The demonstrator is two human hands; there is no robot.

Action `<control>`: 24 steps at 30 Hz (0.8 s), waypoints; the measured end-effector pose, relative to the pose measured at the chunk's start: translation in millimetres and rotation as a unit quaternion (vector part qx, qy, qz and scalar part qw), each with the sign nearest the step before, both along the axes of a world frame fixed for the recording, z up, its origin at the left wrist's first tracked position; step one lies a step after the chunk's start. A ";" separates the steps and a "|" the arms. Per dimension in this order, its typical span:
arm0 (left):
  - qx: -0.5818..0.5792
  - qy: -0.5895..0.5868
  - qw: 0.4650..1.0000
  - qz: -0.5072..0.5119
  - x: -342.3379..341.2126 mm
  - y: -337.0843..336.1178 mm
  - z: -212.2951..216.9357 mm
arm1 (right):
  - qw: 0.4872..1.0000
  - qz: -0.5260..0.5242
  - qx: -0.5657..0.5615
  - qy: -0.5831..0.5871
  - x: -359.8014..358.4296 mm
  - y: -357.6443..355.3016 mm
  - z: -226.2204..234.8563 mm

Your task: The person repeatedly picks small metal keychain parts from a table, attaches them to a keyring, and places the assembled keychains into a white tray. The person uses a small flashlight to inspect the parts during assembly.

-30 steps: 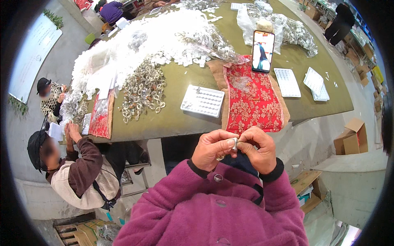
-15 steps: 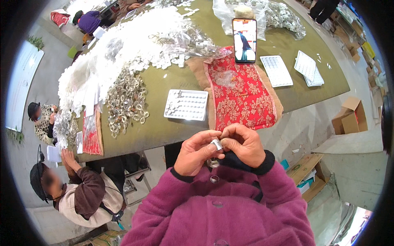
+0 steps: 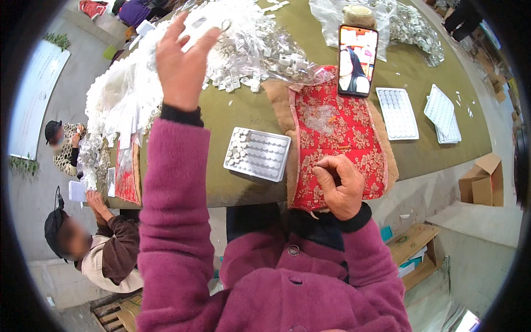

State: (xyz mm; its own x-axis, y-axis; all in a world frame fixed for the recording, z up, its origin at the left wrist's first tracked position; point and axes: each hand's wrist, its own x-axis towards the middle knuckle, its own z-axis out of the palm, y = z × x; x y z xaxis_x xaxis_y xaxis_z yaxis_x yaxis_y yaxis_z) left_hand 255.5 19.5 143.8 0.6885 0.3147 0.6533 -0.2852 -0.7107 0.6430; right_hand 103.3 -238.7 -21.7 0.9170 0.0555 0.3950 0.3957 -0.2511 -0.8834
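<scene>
My left hand [image 3: 185,66] reaches far out over a heap of small white pieces [image 3: 243,52], fingers spread and nothing gripped. A small ring [image 3: 225,25] shows just beyond its fingertip; whether they touch I cannot tell. Above the near end of a red floral cloth [image 3: 326,144], my right hand [image 3: 343,188] is closed, thumb against the bent forefinger. What it pinches, if anything, is too small to make out. Between my arms lies a white tray [image 3: 271,156] with round hollows, its left part holding several small white pieces.
A lit phone [image 3: 357,61] stands upright beyond the cloth, in front of a round beige object [image 3: 358,15]. White trays [image 3: 397,113] lie to the right, two overlapping [image 3: 442,119]. Another person [image 3: 105,243] works at the left table edge. An open cardboard box [image 3: 481,180] stands at right.
My hands, together on a small silvery-white piece with a ring, have parted. The left has swung forward and left over the heap; the right has moved above the cloth. The view has shifted.
</scene>
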 end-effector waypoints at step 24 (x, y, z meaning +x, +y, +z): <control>-0.088 -0.230 0.842 -0.480 -178.4 -103.5 18.3 | 0.998 -0.021 -0.032 -0.040 -2.6 8.5 -6.5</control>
